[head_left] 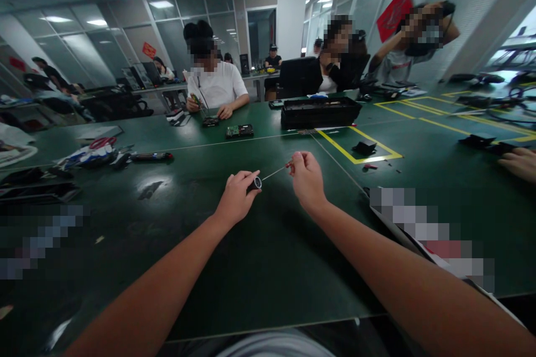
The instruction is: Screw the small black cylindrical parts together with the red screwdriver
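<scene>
Near the middle of the green table (251, 245), my left hand (238, 196) is closed around a small dark cylindrical part (257, 183) with a light ring on its face. My right hand (307, 178) pinches the reddish end of a thin metal rod (274, 173), which looks like a slim screwdriver. The rod slants down to the left, and its far end is at or very near the ringed face; contact is too small to tell. Both hands are above the table surface.
Across the table a person in white (224, 86) handles a device beside a green circuit board (239, 131). A black tray (320, 112) stands behind my hands. Tools (151, 157) lie left; a black piece (364, 148) sits within yellow tape. Another person's hand (519, 163) is at right.
</scene>
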Demonstrator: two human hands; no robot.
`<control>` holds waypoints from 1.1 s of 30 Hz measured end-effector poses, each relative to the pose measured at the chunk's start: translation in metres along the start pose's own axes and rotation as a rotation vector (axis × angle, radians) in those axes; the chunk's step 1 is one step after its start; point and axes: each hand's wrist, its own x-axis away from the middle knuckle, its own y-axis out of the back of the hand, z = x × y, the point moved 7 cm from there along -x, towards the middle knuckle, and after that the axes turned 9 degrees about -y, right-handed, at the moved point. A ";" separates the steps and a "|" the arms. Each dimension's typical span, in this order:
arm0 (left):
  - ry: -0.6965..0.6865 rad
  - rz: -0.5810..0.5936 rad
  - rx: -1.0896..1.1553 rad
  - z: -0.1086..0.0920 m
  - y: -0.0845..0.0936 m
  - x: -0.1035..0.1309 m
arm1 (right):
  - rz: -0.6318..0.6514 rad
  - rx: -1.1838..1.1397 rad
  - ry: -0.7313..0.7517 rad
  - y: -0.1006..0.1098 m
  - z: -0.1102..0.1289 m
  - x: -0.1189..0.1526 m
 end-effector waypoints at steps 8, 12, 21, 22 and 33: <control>-0.023 0.016 -0.017 -0.004 -0.002 0.000 | 0.083 0.155 0.180 -0.011 0.024 0.018; -0.023 0.009 -0.007 -0.005 -0.002 0.000 | 0.098 0.187 0.235 -0.013 0.029 0.023; 0.017 0.031 0.053 -0.003 -0.007 0.001 | 0.117 0.262 0.311 -0.016 0.036 0.030; 0.018 0.039 0.057 -0.003 -0.007 0.001 | 0.105 0.280 0.324 -0.016 0.037 0.031; 0.034 0.069 0.085 -0.001 -0.011 0.002 | 0.102 0.312 0.361 -0.014 0.045 0.034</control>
